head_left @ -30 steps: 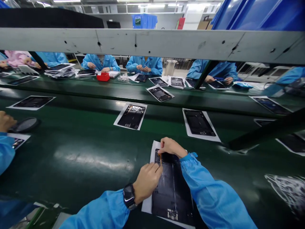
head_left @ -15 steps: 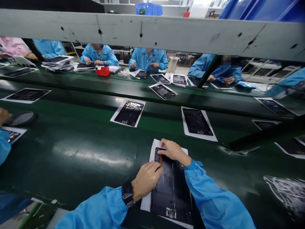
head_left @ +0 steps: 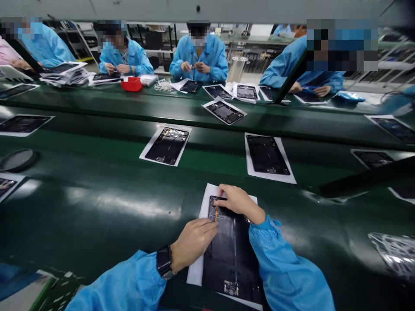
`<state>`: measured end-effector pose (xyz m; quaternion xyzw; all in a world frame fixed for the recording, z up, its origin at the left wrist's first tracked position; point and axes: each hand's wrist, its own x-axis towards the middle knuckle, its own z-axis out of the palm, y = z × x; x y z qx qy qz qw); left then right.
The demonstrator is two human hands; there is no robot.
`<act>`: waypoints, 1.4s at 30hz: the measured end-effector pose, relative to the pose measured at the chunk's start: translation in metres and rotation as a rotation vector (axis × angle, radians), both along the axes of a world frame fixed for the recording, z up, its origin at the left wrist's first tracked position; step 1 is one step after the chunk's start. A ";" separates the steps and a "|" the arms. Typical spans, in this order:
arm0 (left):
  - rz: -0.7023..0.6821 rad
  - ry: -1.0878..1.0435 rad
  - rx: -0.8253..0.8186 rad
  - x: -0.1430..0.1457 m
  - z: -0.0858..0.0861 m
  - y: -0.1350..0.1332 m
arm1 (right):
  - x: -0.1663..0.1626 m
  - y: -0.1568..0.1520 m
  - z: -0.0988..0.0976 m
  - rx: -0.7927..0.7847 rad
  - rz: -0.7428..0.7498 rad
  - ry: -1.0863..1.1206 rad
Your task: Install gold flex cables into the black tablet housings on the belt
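A black open tablet chassis (head_left: 231, 255) lies on a white sheet (head_left: 194, 272) on the green belt in front of me. My left hand (head_left: 191, 242), with a dark watch on the wrist, rests on the chassis's left edge, its fingertips at a thin orange strip (head_left: 216, 213) near the top left corner. My right hand (head_left: 238, 202) lies over the top edge of the chassis, fingers curled and pressing beside that strip. Whether either hand pinches the strip I cannot make out.
More black chassis on white sheets lie on the belt, one (head_left: 167, 145) ahead to the left and one (head_left: 267, 154) ahead to the right. A round dark disc (head_left: 17, 160) sits far left. People in blue coats work across the line, near a red tray (head_left: 131, 84).
My view has tilted up, so the grey beam left the frame and the co-workers show fully. Both hands stay at the chassis's top left corner, shifted only slightly.
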<state>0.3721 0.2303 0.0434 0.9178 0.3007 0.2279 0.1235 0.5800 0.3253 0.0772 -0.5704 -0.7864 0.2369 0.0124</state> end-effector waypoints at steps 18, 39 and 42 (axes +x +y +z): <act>-0.041 0.052 -0.030 -0.002 0.009 0.002 | 0.002 0.000 0.002 -0.005 -0.005 0.028; -0.160 0.266 -0.045 -0.013 0.028 0.017 | 0.022 -0.033 0.044 -0.137 -0.067 0.351; -0.199 0.280 -0.036 -0.016 0.029 0.015 | 0.026 -0.049 0.034 -0.224 -0.193 0.493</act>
